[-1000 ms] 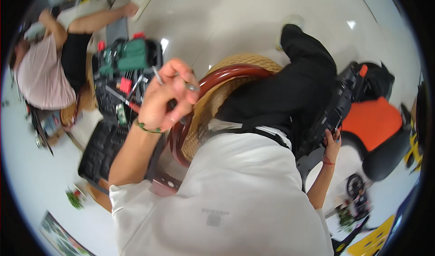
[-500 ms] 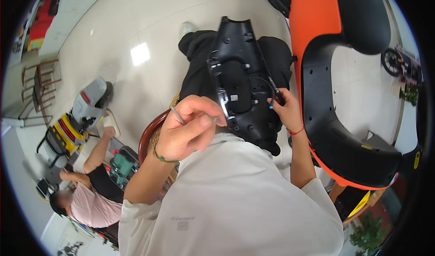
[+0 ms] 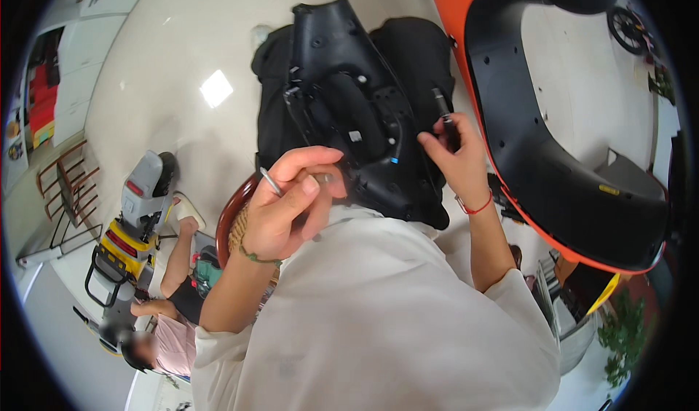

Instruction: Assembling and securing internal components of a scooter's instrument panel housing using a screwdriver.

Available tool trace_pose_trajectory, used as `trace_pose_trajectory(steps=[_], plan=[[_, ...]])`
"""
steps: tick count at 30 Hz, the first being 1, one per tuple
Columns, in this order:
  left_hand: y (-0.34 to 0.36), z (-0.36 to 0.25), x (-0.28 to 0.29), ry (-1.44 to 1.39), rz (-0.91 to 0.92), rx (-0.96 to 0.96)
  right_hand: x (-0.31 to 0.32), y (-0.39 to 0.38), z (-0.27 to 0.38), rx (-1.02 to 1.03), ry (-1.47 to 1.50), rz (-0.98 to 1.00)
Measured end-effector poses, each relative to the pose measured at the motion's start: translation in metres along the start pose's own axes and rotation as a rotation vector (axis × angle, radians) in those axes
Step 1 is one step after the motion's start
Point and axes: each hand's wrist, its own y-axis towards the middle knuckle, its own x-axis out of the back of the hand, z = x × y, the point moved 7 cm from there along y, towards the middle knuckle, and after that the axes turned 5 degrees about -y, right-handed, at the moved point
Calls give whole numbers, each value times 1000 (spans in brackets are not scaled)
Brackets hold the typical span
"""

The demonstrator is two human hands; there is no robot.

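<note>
Grey and slim, a metal rod [image 3: 270, 181] sits between the curled fingers of the person's left hand [image 3: 290, 201], beside a small object [image 3: 324, 179] at the thumb, too blurred to identify. A loose grip could drop either. The right hand [image 3: 461, 149] is closed around a slim black tool with a metal tip [image 3: 445, 112], held just beside a hollow, black moulded-plastic panel [image 3: 328, 50]. That panel lies across the lap, on black trousers [image 3: 416, 43], and neither hand appears to brace it; a shifting knee could tip it off. A short black cable with a blue end [image 3: 395, 160] inside might snag on the tool. Near the right arm curves an orange-and-black scooter body [image 3: 502, 83], which a careless swing could scratch. Beyond the knees, glossy pale floor tiles [image 3: 171, 76] could send a fallen part skidding.
</note>
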Motion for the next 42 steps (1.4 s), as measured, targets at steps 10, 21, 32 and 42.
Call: trace_pose_trajectory(steps=[10,21,32,42], plan=[[-4,58,20,121,-306,233,-49,-60,45,29,597,415],[5,42,33,224,-197,112,-70,-66,39,-126,472,579],[16,45,26,510,-239,162,-73,-65,37,-204,501,570],[-25,-64,70,372,-580,-567,-52,-90,-3,-553,749,539]])
